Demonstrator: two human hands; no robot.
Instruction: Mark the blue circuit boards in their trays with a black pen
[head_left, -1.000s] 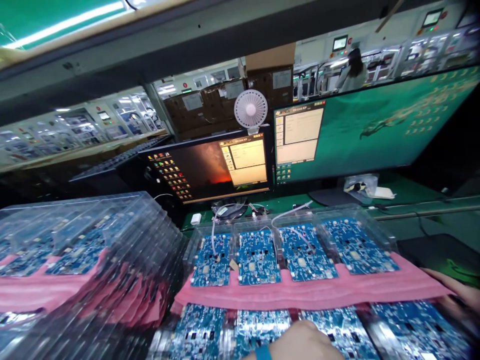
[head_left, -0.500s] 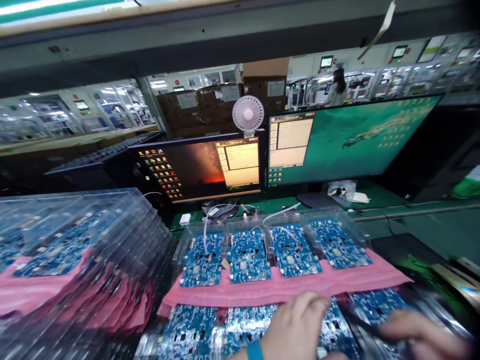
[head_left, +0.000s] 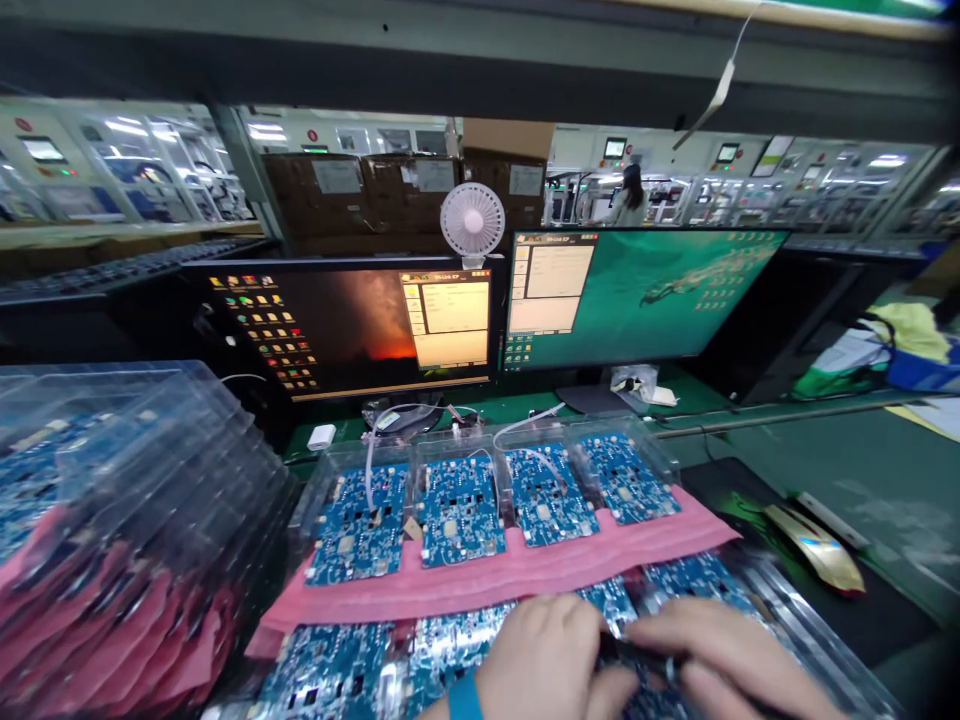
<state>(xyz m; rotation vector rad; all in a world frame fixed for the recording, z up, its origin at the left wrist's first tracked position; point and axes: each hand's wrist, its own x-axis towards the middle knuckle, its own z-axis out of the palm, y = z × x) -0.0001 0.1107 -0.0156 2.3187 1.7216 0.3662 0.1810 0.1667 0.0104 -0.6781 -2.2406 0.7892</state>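
My left hand (head_left: 544, 655), with a blue band (head_left: 465, 697) at its wrist, is low in the middle of the view above the nearer row of circuit boards (head_left: 330, 665). Its fingers curl inward, and what they hold is hidden. Close beside it, my right hand (head_left: 727, 655) is closed on a slim black object (head_left: 634, 655) whose kind I cannot make out. The object's far end reaches the left hand's fingers. Beyond both hands, several blue circuit boards (head_left: 461, 510) lie in a clear plastic tray over a pink sheet (head_left: 495, 572), with thin white cables on some.
Stacked clear trays (head_left: 217, 470) with boards and pink sheets rise at left. Two monitors (head_left: 352, 330) stand behind, a small white fan (head_left: 472, 222) between them. At right lie a dark mat (head_left: 885, 600) and a shiny mouse-like object (head_left: 817, 550). A person (head_left: 631, 195) is far back.
My right hand has moved left with the slim black object, up against my left hand. The camera view has turned to the right, so the bench shifts left.
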